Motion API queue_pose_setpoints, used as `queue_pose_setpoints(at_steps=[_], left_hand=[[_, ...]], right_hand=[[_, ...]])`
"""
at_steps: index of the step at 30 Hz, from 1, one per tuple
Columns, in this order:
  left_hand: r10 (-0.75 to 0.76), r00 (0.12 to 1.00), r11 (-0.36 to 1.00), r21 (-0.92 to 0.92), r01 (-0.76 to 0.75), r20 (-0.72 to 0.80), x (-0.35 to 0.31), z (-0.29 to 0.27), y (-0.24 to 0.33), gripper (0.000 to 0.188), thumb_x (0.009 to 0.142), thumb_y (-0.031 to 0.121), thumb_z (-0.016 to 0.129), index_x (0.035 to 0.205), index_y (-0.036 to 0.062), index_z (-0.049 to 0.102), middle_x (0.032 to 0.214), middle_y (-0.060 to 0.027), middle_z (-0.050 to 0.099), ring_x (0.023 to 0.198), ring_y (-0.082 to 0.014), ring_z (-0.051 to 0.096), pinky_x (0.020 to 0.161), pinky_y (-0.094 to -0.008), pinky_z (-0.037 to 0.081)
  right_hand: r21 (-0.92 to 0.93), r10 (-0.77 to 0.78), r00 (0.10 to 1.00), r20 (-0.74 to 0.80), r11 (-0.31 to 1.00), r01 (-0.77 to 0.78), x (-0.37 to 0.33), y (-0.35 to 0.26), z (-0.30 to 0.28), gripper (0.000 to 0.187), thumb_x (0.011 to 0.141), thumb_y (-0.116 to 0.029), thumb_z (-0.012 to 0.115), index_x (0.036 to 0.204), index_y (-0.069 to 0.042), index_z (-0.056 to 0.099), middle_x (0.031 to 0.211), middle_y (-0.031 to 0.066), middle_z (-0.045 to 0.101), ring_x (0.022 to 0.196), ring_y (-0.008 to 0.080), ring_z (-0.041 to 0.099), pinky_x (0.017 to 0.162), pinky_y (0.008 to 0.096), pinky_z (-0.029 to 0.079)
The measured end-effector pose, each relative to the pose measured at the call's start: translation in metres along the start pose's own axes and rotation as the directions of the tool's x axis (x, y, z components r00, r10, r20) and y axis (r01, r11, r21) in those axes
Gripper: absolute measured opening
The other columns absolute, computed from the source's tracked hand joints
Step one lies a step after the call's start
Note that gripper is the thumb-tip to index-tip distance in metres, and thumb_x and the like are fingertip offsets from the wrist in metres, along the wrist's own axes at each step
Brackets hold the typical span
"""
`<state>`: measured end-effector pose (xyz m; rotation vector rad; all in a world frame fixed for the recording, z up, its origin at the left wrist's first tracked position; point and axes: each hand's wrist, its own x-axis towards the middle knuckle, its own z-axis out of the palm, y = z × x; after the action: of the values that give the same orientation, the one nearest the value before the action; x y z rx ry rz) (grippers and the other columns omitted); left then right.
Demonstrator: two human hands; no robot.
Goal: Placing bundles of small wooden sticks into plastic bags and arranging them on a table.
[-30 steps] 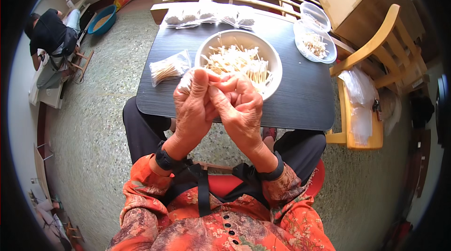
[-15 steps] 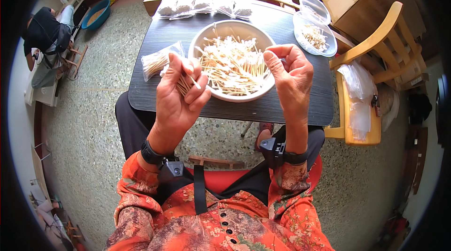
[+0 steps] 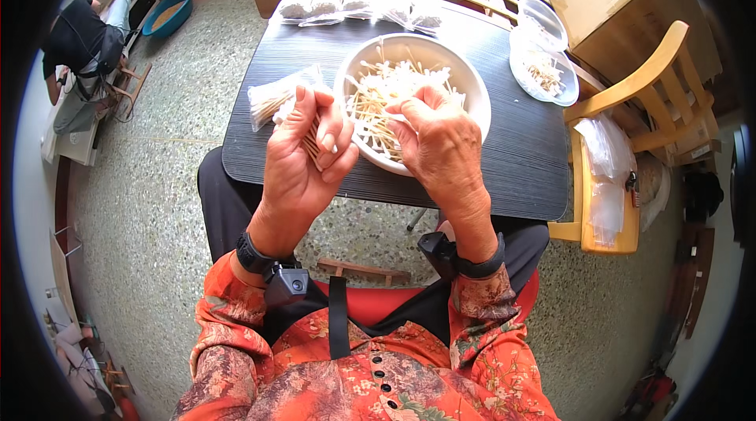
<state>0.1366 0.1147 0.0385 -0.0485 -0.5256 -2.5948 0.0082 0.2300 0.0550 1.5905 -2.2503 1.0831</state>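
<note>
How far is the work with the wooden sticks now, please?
Done: several filled clear plastic bags lie along the far edge of the dark table, one more beside the left hand. In hand: the left hand holds a small bundle of thin wooden sticks; the right hand picks in the white round bowl. Left: many sticks remain in the bowl.

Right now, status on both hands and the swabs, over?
Left hand shut on swab bundle. Right hand over white bowl, fingers down in loose swabs. Bagged swabs left of bowl, nothing blocking.
</note>
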Motion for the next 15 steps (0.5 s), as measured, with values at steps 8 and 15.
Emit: queue_pose_setpoints(at_steps=[8, 15], left_hand=[[0.053, 0.998, 0.998, 0.046, -0.052, -0.035, 0.0016, 0.0011, 0.0011, 0.034, 0.101, 0.030, 0.033, 0.097, 0.0038, 0.055, 0.057, -0.0037, 0.044, 0.052, -0.0125, 0.038, 0.042, -0.0242, 0.035], [0.109, 0.994, 0.985, 0.135, -0.107, -0.005, 0.0048, -0.0037, -0.0022, 0.031, 0.100, 0.028, 0.035, 0.096, 0.0046, 0.055, 0.056, -0.0016, 0.043, 0.055, -0.0139, 0.045, 0.048, -0.0273, 0.041]], right_hand=[[-0.117, 0.072, 0.994, 0.079, 0.991, -0.062, -0.0003, -0.0014, 0.0019, 0.009, 0.074, -0.011, 0.067, 0.081, -0.006, 0.065, 0.082, 0.0111, 0.059, 0.070, 0.0281, 0.060, 0.064, 0.0371, 0.047], [-0.081, 0.065, 0.997, 0.052, 0.995, -0.061, 0.0020, -0.0022, -0.0055, 0.008, 0.074, -0.010, 0.067, 0.079, -0.004, 0.064, 0.080, 0.0117, 0.058, 0.070, 0.0291, 0.060, 0.064, 0.0372, 0.046]])
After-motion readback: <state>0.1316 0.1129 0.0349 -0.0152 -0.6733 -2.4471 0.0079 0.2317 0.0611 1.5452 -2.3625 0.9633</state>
